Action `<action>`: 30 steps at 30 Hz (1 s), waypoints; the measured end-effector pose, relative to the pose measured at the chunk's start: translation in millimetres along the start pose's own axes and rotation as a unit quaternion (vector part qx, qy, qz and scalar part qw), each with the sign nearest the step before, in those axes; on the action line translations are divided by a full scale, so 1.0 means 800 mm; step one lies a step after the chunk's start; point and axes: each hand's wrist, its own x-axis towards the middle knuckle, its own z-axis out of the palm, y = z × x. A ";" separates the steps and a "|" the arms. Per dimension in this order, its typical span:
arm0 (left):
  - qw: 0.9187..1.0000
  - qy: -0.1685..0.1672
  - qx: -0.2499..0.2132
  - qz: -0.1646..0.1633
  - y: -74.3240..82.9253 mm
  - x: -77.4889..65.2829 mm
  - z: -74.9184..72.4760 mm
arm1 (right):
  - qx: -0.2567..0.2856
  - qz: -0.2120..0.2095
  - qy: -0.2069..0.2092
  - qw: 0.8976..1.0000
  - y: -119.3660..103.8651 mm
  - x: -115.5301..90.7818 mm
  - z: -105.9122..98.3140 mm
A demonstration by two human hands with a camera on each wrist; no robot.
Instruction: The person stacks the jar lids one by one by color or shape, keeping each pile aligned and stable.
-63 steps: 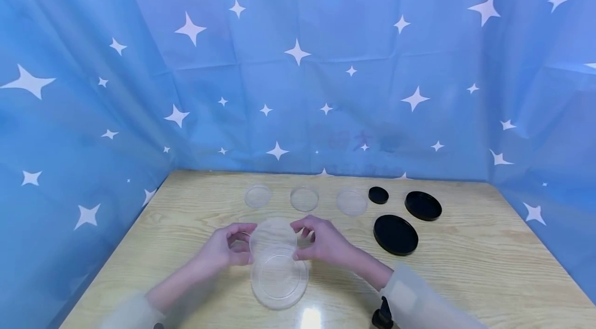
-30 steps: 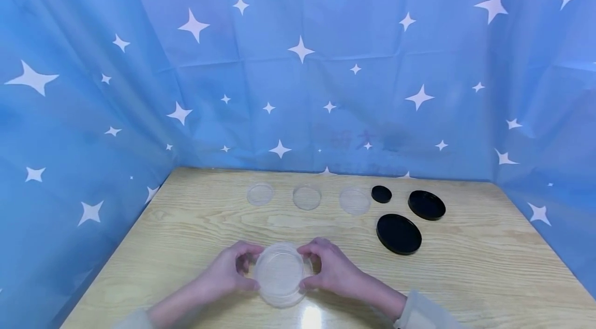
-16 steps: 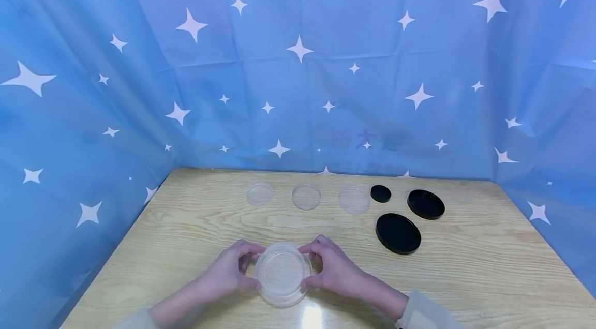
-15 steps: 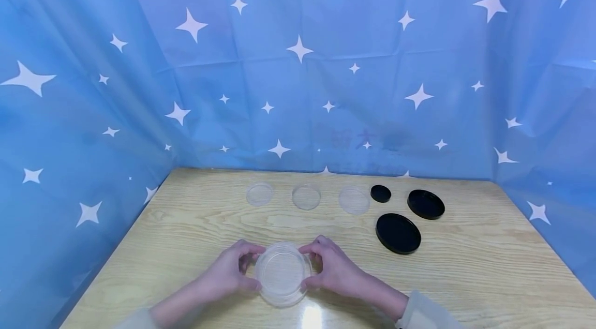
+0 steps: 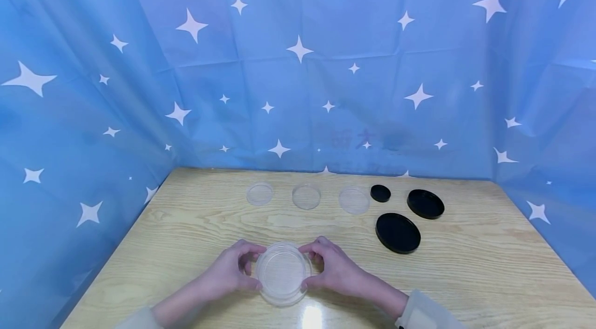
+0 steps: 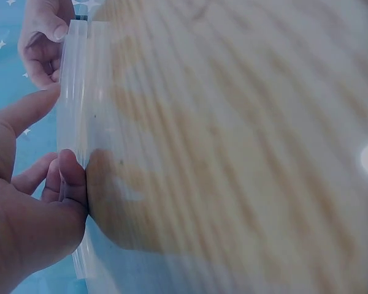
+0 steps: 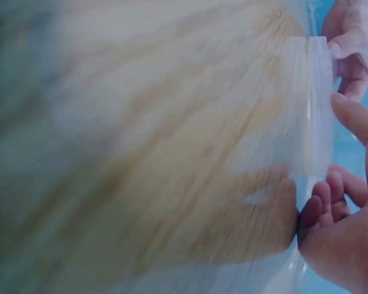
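In the head view, a clear round plastic dish lies on a slightly larger clear round lid-like disc, near the table's front. My left hand holds the upper dish's left rim between thumb and fingers. Opposite it, my right hand grips the right rim the same way. Edge-on in the left wrist view, the clear stack shows as thin layers close above its reflection on the glossy table. From the right wrist view the same stack stands between both hands. Whether the two pieces interlock is hard to tell.
Along the back of the wooden table lie several clear discs: a left one, a middle one and a right one. To their right sit a small black dish, a medium one and a large one.
Two seconds ago both hands held the clear dish beyond the larger disc, overlapping its far edge in view. They have since brought it nearer, onto the disc. Over the last second they stay almost still.
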 end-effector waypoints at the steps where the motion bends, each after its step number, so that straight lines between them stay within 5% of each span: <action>1: 1.000 0.000 0.000 -0.001 0.000 0.000 0.000 | 0.002 0.001 -0.001 1.000 0.001 0.000 0.000; 30: 0.997 0.029 -0.056 0.033 0.009 0.015 -0.016 | 0.010 -0.019 0.005 1.000 -0.005 0.018 -0.026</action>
